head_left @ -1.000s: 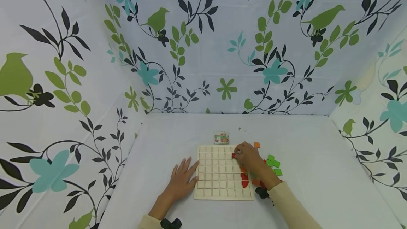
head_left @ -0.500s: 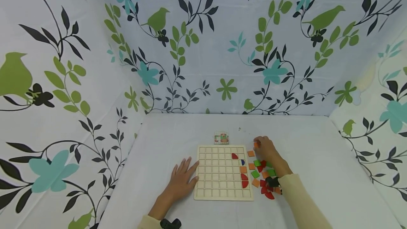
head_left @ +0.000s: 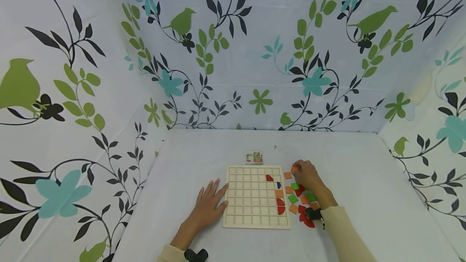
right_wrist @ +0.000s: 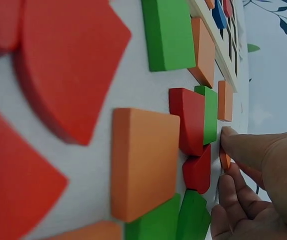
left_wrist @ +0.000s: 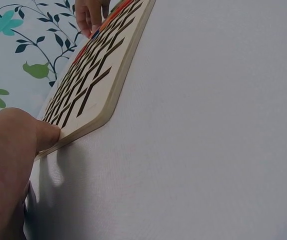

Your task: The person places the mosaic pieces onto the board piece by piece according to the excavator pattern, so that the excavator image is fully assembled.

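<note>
A wooden grid board (head_left: 247,209) lies on the white table. Its right-hand cells hold red curved pieces (head_left: 280,206), an orange square (head_left: 278,193), a small blue half-round piece (head_left: 278,185) and a red quarter-round piece (head_left: 269,178). My left hand (head_left: 208,205) lies with fingers spread at the board's left side; in the left wrist view its thumb (left_wrist: 48,134) touches the board's edge. Beyond the board's upper right corner, my right hand (head_left: 308,174) pinches an orange square tile (right_wrist: 225,159) between thumb and fingers, low at the table.
Loose green tiles (head_left: 293,199), orange tiles (head_left: 293,209) and red pieces (head_left: 309,224) are scattered right of the board, partly under the right forearm. A small pattern card (head_left: 254,157) lies behind the board. Patterned cloth walls (head_left: 225,112) surround the table.
My right hand has left the red quarter-round piece on the board and moved right to the orange tile, uncovering the blue piece and the loose tiles. The left hand stays put.
</note>
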Demonstrator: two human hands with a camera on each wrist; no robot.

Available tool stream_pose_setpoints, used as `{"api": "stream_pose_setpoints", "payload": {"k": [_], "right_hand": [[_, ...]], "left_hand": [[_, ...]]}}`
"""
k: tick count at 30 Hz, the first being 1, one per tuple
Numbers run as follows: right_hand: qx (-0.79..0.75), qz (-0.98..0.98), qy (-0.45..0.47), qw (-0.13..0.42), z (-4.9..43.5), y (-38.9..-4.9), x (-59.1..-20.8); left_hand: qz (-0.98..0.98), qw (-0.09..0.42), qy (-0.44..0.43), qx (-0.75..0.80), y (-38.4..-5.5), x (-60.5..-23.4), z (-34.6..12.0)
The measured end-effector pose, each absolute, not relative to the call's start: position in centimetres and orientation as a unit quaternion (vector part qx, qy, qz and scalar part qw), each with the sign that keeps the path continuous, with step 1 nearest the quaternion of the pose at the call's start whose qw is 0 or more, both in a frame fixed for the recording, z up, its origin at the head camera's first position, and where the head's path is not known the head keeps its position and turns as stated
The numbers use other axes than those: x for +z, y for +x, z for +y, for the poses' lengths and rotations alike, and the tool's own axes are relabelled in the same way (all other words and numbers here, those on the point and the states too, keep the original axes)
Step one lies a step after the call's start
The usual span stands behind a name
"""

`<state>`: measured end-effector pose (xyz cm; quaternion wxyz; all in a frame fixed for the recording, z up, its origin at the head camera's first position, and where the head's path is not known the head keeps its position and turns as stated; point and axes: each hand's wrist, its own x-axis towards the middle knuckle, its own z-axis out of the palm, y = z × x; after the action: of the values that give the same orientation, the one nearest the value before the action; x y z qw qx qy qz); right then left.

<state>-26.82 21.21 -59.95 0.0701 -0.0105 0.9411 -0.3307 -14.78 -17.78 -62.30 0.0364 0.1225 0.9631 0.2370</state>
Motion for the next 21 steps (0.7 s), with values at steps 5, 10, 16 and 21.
{"api": "stream_pose_setpoints", "payload": {"k": [5, 10, 16, 21], "right_hand": [[-0.326, 0.942, -0.014, 0.081, 21.2, -25.9, -59.8], [-0.31, 0.948, -0.025, 0.066, 21.2, -25.5, -59.5], [-0.31, 0.949, -0.029, 0.057, 20.1, -25.0, -58.7], [-0.31, 0.947, -0.068, 0.052, 18.3, -24.1, -58.5]], "left_hand": [[0.964, 0.034, 0.122, 0.235, -14.8, -62.3, -17.8], [0.961, 0.025, 0.128, 0.244, -14.9, -62.3, -17.8], [0.955, 0.013, 0.134, 0.263, -14.8, -62.4, -17.7], [0.956, 0.008, 0.134, 0.262, -14.6, -62.2, -17.5]]}}
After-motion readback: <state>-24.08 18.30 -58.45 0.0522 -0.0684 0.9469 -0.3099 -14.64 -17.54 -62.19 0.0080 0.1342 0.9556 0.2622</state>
